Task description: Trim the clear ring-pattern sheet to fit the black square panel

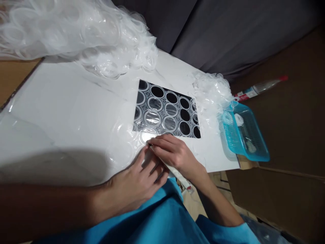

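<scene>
Nearest, a bright blue garment (pixel 162 217) of soft cloth fills the bottom edge, and both hands meet just above it at the near rim of a smooth white board (pixel 63 112). The left hand (pixel 137 183) lies with fingers loosely spread and slightly curled, fingertips pressed on a thin clear plastic ring (pixel 148 135) and the glossy film beside it. The right hand (pixel 172 152) is closed narrowly around a slim white pen-like tool (pixel 175 173) (its far tip sits at the ring, its red-marked end pointing back toward 5 o'clock). Just beyond the fingers, at 12 o'clock from them, lies a dark rectangular sheet (pixel 167 110) patterned with rows of round holes, several capped by shiny transparent discs. At 3 o'clock from the sheet a small heap of crinkled clear rings (pixel 210 91) touches a turquoise plastic basket (pixel 254 149) with a slotted floor, holding a few pale pieces. Farther out, at 1 o'clock, a clear tube with a red cap (pixel 261 86) rests on brown cardboard (pixel 291 118). Farthest, at 10 o'clock, a large frothy pile of translucent rings (pixel 76 30) spills over the board's far corner, with grey fabric (pixel 228 30) behind.
</scene>
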